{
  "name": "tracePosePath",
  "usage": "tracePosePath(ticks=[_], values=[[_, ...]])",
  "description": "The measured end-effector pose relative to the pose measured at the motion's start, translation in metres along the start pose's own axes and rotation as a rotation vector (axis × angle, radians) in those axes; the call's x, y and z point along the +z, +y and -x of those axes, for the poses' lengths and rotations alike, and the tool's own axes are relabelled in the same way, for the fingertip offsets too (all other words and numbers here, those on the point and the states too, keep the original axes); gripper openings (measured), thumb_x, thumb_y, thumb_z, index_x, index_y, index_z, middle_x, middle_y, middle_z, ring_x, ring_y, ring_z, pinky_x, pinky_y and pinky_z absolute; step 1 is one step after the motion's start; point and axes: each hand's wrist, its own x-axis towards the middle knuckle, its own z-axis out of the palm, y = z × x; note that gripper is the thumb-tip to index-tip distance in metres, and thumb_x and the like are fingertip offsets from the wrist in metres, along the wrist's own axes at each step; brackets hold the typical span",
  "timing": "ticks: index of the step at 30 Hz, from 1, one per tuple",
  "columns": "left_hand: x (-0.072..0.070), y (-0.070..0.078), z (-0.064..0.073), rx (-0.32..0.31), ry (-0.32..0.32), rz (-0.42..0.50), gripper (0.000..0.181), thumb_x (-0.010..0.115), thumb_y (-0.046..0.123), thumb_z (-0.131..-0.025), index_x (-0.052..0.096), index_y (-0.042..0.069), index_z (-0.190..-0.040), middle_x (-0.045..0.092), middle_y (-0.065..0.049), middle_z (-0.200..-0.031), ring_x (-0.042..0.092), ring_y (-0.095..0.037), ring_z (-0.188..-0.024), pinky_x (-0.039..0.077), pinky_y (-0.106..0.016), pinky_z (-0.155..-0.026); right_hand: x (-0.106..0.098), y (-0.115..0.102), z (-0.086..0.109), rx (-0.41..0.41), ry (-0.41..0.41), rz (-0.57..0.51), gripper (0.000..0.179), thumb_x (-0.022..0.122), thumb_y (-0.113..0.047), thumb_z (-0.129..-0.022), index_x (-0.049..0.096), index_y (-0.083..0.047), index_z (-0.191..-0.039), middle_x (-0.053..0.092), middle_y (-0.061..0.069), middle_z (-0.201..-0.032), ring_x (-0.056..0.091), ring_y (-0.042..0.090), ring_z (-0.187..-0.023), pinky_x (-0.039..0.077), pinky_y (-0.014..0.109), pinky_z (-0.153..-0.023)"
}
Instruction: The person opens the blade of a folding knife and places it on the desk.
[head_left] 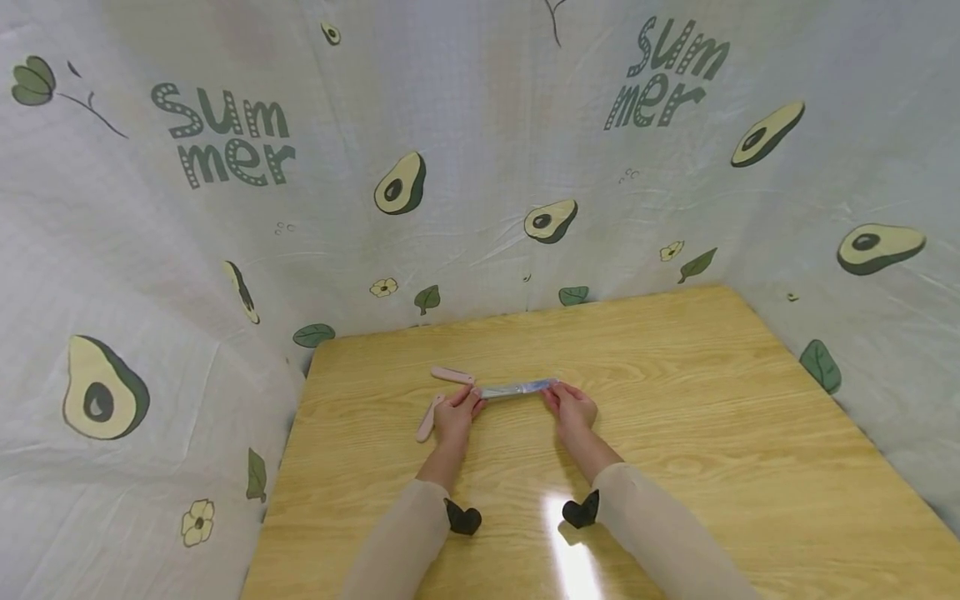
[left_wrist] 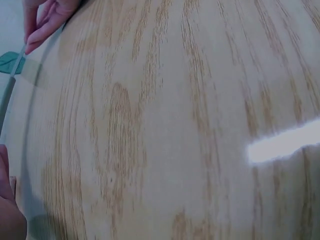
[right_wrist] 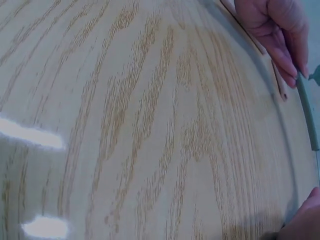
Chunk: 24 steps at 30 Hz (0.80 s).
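Both hands hold a slim, straight grey-green tool stretched level between them, a short way above the wooden table. Its left part looks like a solid handle; the right part is thinner, pale and shiny blue. The left hand pinches the handle's end between thumb and fingers. At the thin end, the right hand pinches the tip. Two slim pink bars with rounded ends lie by the left hand: one pink bar behind it, the other pink bar at its left. What kind of tool it is, I cannot tell.
The wood-grain table reaches toward white curtains printed with avocados, leaves and lettering at the back and sides. Light glares off the tabletop between the forearms. Dark bands with heart-shaped pieces sit at the beige sleeve cuffs.
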Motion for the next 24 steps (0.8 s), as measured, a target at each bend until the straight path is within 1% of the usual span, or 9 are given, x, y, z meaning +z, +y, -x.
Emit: tracePosePath(ticks=[5,9,11,14,16,17,20,22,24], values=[[0.001,-0.006,-0.003,0.022,0.049,-0.105,0.035,0.069,0.006,-0.089,0.063,-0.007,-0.121,0.063,-0.027,-0.122,0.072,-0.022,-0.095,0.060,-0.025,-0.082,0.002,0.003,-0.003,-0.015,0.023,0.052,0.006,0.061,0.013,-0.084,0.063,0.008,-0.087,0.065,0.006,-0.070,0.069,0.013,-0.065,0.062,0.025,-0.072],[0.001,-0.010,-0.001,0.030,0.113,-0.205,0.033,0.072,0.013,-0.087,0.068,-0.001,-0.117,0.069,-0.021,-0.114,0.073,-0.020,-0.092,0.060,-0.021,-0.077,0.003,0.012,-0.010,-0.050,0.061,0.091,0.007,0.066,0.011,-0.083,0.065,0.008,-0.089,0.067,0.011,-0.081,0.068,0.013,-0.068,0.061,0.020,-0.068],[0.001,-0.011,0.000,0.043,0.141,-0.253,0.031,0.073,0.015,-0.087,0.070,0.001,-0.114,0.070,-0.019,-0.112,0.073,-0.020,-0.090,0.061,-0.021,-0.075,0.001,0.016,-0.014,-0.079,0.038,0.063,0.008,0.069,0.010,-0.080,0.066,0.008,-0.087,0.067,0.012,-0.081,0.068,0.013,-0.065,0.060,0.018,-0.063],[0.000,-0.012,0.001,0.060,0.165,-0.291,0.029,0.073,0.016,-0.086,0.072,0.002,-0.112,0.071,-0.018,-0.111,0.074,-0.021,-0.088,0.061,-0.022,-0.074,0.001,0.015,-0.013,-0.071,0.031,0.070,0.011,0.069,0.010,-0.080,0.066,0.010,-0.091,0.067,0.012,-0.081,0.068,0.012,-0.065,0.060,0.017,-0.063],[-0.001,-0.011,0.001,0.065,0.171,-0.304,0.029,0.074,0.017,-0.086,0.072,0.002,-0.111,0.070,-0.018,-0.111,0.074,-0.021,-0.088,0.061,-0.023,-0.075,0.003,0.012,-0.011,-0.048,0.030,0.084,0.016,0.068,0.009,-0.081,0.066,0.011,-0.097,0.068,0.011,-0.081,0.069,0.012,-0.067,0.061,0.019,-0.067],[-0.002,-0.011,0.000,0.063,0.171,-0.308,0.029,0.074,0.017,-0.086,0.072,0.003,-0.111,0.070,-0.018,-0.111,0.074,-0.020,-0.087,0.061,-0.023,-0.075,0.005,0.008,-0.008,-0.018,0.048,0.121,0.021,0.067,0.008,-0.084,0.064,0.012,-0.104,0.068,0.010,-0.084,0.069,0.012,-0.070,0.061,0.020,-0.073],[-0.002,-0.012,-0.002,0.054,0.156,-0.299,0.029,0.074,0.017,-0.086,0.072,0.003,-0.112,0.070,-0.018,-0.112,0.074,-0.020,-0.088,0.061,-0.022,-0.076,0.007,-0.002,-0.002,0.026,0.021,0.145,0.030,0.064,0.008,-0.086,0.058,0.015,-0.114,0.068,0.011,-0.089,0.070,0.011,-0.074,0.059,0.027,-0.086],[-0.003,-0.012,-0.004,0.046,0.143,-0.289,0.029,0.074,0.017,-0.086,0.072,0.003,-0.112,0.070,-0.017,-0.112,0.074,-0.018,-0.086,0.060,-0.021,-0.075,0.007,-0.003,-0.004,0.028,0.003,0.158,0.034,0.063,0.008,-0.087,0.055,0.016,-0.118,0.067,0.012,-0.091,0.071,0.012,-0.077,0.058,0.028,-0.089],[-0.005,-0.011,-0.004,0.047,0.128,-0.293,0.029,0.074,0.017,-0.086,0.072,0.002,-0.111,0.071,-0.018,-0.110,0.074,-0.017,-0.084,0.060,-0.020,-0.074,0.005,-0.001,-0.009,0.007,-0.010,0.208,0.035,0.063,0.008,-0.087,0.055,0.016,-0.120,0.066,0.011,-0.090,0.070,0.011,-0.077,0.059,0.026,-0.086]])
